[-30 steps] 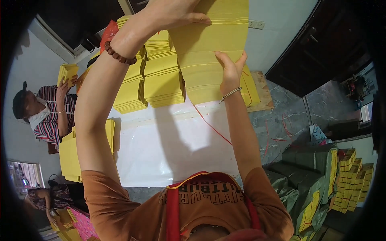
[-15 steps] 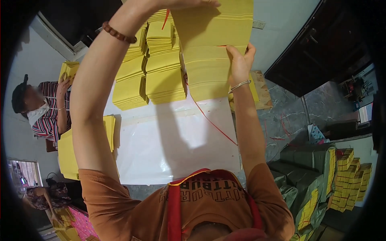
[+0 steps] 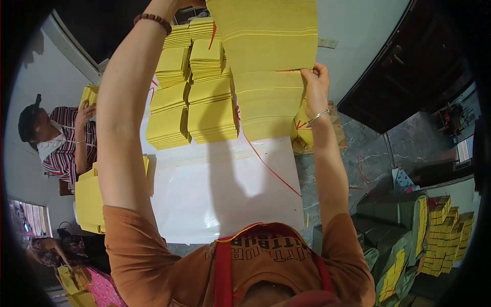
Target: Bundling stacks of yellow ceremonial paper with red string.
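While the person leans over the bench, both arms reach toward the top of the frame.
Thing in hand: thick stack of yellow paper sheets point(image 3: 268, 61), upper centre of the frame, standing above the other piles.
Right hand point(image 3: 316, 91): grip closed on the stack's right edge, thumb in front, fingers behind; a thin bangle sits on the wrist.
Left hand: cut off by the top edge above a beaded bracelet point(image 3: 153, 19); grip cannot be told.
Handling (judgement): loose sheets, heavy in bulk, limp singly; smooth faces likely to slide and fan out. Best taken at both side edges, squeezed flat, with support beneath.
Bench point(image 3: 225, 199): white, glossy, centre of the frame; a red string point(image 3: 271, 169) trails across it from the stack.
Neighbouring piles: smaller yellow bundles point(image 3: 194, 102), just left of the held stack, close-set.
Left of frame: another person in a striped shirt point(image 3: 64, 146) handling yellow sheets.
Lower right: more yellow bundles point(image 3: 445, 230) beside green sacks point(image 3: 394, 220) on the floor.
In the way: the neighbouring bundles crowd the stack's left side.
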### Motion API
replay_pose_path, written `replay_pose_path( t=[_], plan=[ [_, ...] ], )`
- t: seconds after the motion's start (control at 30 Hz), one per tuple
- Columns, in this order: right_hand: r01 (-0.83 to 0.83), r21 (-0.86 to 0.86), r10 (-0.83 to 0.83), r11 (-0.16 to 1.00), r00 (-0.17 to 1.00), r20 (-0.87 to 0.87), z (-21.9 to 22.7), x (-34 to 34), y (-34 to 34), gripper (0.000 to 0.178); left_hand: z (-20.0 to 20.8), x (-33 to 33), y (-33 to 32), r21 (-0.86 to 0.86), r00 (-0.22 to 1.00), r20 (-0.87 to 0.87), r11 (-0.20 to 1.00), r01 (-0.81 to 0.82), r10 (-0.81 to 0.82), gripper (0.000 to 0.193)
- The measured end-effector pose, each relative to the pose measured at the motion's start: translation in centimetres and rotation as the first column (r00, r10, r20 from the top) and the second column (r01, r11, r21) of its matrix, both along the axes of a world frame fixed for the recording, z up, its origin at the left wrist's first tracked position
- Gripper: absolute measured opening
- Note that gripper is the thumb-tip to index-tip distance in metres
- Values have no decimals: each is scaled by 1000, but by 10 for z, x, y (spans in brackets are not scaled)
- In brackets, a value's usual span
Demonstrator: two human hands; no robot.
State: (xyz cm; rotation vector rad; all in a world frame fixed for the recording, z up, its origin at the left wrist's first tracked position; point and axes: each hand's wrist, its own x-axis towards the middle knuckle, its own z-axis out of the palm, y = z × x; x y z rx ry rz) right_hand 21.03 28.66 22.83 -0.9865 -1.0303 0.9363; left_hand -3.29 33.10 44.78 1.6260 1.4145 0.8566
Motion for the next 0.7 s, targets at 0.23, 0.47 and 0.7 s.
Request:
replay_pose_path(
  t=[0.23,0.47,0.7],
  plan=[
    [-117,-57,123,992,984,126,21,28,5,18,-22,-15,38,-97,956,288,995,-29,56,30],
    [-175,23,167,984,966,197,24,29,-7,21,-69,-67,66,123,918,395,992,-22,-29,37],
    [-177,199,193,964,979,-67,-11,-6,-33,52,-30,-8,17,-94,917,397,993,72,-29,26]
  ],
)
